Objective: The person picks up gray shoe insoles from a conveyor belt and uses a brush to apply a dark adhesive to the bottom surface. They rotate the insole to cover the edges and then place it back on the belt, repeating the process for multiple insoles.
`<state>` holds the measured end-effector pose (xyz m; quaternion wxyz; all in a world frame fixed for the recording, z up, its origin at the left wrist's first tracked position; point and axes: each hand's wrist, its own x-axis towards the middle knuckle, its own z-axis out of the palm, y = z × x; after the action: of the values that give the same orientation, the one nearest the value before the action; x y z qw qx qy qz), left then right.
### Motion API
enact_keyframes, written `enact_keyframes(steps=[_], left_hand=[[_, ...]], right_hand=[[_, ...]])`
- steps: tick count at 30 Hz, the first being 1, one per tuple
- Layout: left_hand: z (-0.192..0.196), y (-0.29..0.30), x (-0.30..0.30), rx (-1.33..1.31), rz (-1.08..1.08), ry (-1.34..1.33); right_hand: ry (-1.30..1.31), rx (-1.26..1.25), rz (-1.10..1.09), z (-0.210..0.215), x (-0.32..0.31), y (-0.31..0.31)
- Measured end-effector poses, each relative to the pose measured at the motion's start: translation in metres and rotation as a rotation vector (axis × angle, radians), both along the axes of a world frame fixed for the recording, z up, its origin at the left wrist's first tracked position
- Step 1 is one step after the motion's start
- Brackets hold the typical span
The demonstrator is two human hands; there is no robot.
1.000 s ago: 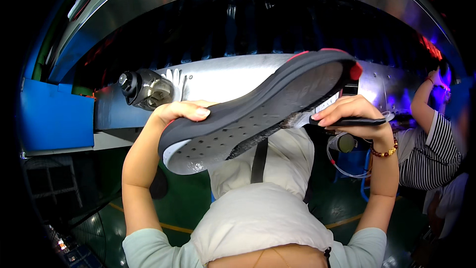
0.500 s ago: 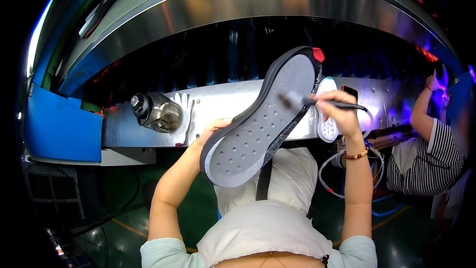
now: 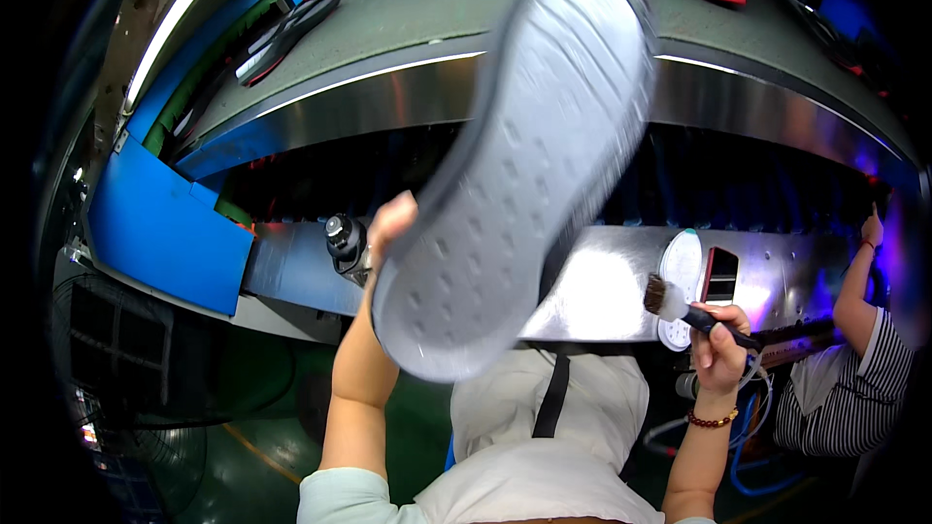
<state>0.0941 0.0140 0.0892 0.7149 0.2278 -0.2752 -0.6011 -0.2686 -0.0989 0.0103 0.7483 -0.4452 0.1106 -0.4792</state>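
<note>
A: Where is the shoe sole (image 3: 515, 175)?
B: Up in the air in front of the body, its rounded near end over the pale apron (image 3: 539, 471) and its far end over the bench and beyond.

A: And the fingers?
B: The right hand (image 3: 720, 342) is closed around the dark handle of a brush (image 3: 691, 316), well apart from the sole, off to its right. The brush's brown bristles point left, not touching it. The left hand (image 3: 390, 225) holds the sole at its left edge; some of those fingers are hidden behind it.

A: How does the sole look?
B: Pale grey and glossy on the face turned to us, rows of small dents in the near half, slanting grooves in the far half. A dark rim runs round it, with red at the far tip. It's blurred along the edges.

A: What's past it?
B: A metal bench (image 3: 597, 281) with a white insole (image 3: 679, 277) on the right and a dark-capped bottle (image 3: 346, 248) on the left, partly behind the left hand. Farther off, more soles (image 3: 289, 36) lie on a green-grey belt (image 3: 408, 24).
</note>
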Motion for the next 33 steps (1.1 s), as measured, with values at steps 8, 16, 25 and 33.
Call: enact_keyframes(steps=[8, 16, 25, 33], left_hand=[[0.095, -0.128, 0.068, -0.398, 0.342, 0.588], [0.116, -0.144, 0.083, 0.133, 1.016, -0.087], [0.106, -0.147, 0.177, 0.620, 1.150, -1.375], [0.103, -0.160, 0.196, 0.513, 1.173, -1.419]], right_hand=[[0.108, -0.013, -0.021, 0.000, 0.015, -0.012], [0.127, 0.198, -0.160, -0.028, -0.013, -0.021], [0.082, 0.296, -0.152, -0.051, -0.015, -0.008], [0.087, 0.411, -0.216, -0.057, -0.021, -0.004]])
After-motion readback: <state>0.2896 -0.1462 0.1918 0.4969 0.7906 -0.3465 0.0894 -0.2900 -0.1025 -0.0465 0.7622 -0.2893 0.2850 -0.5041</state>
